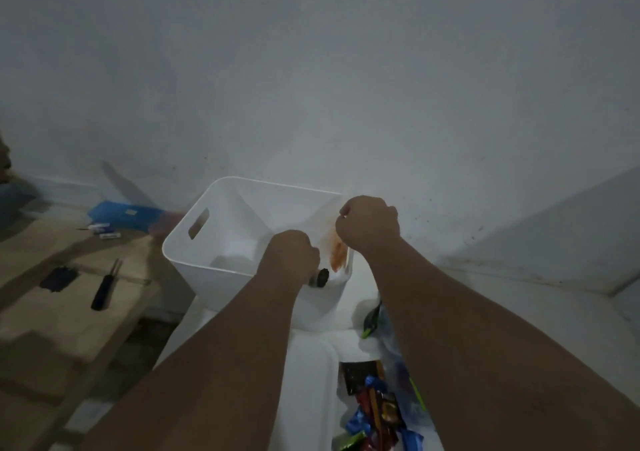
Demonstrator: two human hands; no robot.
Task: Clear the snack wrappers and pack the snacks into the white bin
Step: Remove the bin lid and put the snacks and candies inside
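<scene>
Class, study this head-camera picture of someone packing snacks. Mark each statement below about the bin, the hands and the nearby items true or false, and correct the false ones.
1. The white bin has a handle slot in its side. True.
2. Both hands are open flat. False: the left hand and right hand are closed fists over the bin.
3. The snack pile lies inside the bin. False: it lies outside, near the picture's bottom edge.
4. A dark-handled tool rests on the wooden surface. True.

Dim, grey-blue light with soft, grainy detail throughout. Long shadows cross the wooden counter (52, 298) at left. Wide-angle bending at the edges; near forearms slightly blurred.
</scene>
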